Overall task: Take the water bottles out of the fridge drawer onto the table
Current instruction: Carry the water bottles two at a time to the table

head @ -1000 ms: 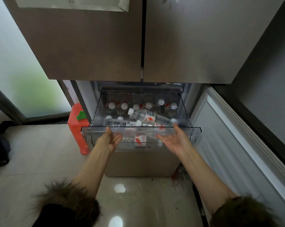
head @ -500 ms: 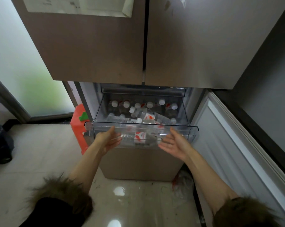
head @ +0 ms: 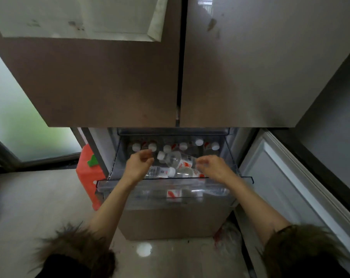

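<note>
The clear plastic fridge drawer (head: 117, 184) is pulled out under the closed upper doors. Several water bottles with white caps and red-white labels fill it: a row stands upright at the back (head: 183, 146), and others lie on their sides on top, one of them a lying bottle (head: 177, 159) in the middle. My left hand (head: 139, 164) is over the drawer's left part, fingers curled and apart, holding nothing. My right hand (head: 214, 167) hovers over the right part beside the lying bottles, fingers bent, with nothing gripped. No table is in view.
The two upper fridge doors (head: 130, 77) hang above the drawer. An open lower fridge door (head: 290, 187) stands to the right. An orange container (head: 87, 173) sits on the floor left of the drawer. Glossy floor tiles (head: 39, 197) lie below.
Both hands rose from under the drawer's front lip and moved forward over its rim, now above the bottles. The drawer stays pulled out.
</note>
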Action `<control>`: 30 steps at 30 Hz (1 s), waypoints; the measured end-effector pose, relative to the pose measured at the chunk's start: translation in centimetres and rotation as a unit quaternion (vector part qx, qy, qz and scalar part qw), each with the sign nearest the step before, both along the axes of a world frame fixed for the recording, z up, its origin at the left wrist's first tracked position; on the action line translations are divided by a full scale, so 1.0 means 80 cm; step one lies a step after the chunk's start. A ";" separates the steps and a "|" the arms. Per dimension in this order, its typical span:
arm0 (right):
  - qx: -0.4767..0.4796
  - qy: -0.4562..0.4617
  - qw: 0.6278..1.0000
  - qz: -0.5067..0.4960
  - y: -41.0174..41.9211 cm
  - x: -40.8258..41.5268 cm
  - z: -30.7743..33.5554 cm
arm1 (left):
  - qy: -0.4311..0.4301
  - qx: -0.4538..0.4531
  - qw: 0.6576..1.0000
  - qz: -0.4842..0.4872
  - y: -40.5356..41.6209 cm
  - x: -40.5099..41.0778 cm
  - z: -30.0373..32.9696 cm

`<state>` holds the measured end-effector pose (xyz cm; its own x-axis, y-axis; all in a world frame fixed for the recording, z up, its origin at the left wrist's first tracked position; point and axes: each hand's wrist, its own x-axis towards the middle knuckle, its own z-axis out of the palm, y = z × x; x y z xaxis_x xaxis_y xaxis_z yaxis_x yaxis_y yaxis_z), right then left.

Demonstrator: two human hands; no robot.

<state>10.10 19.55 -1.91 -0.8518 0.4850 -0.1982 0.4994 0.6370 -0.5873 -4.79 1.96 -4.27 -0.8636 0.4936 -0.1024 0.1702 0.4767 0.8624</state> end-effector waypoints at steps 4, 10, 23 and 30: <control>0.010 -0.175 0.980 0.098 0.017 -0.037 -0.018 | -0.058 -0.061 0.994 -0.065 0.037 -0.035 -0.024; 0.014 -0.219 0.967 0.126 0.031 -0.059 -0.046 | -0.285 0.051 0.957 -0.001 0.067 -0.049 -0.052; 0.090 -0.220 0.956 0.172 0.049 -0.062 -0.067 | -0.283 0.109 0.950 0.071 0.092 -0.055 -0.068; 0.079 -0.192 0.963 0.173 0.043 -0.068 -0.066 | -0.216 0.178 0.956 0.087 0.085 -0.067 -0.045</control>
<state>4.67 23.02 -7.21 -0.8461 0.2352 -0.4783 0.4023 0.8705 -0.2836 -10.11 8.76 -7.89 -0.8505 0.4167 -0.3210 -0.2944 0.1286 0.9470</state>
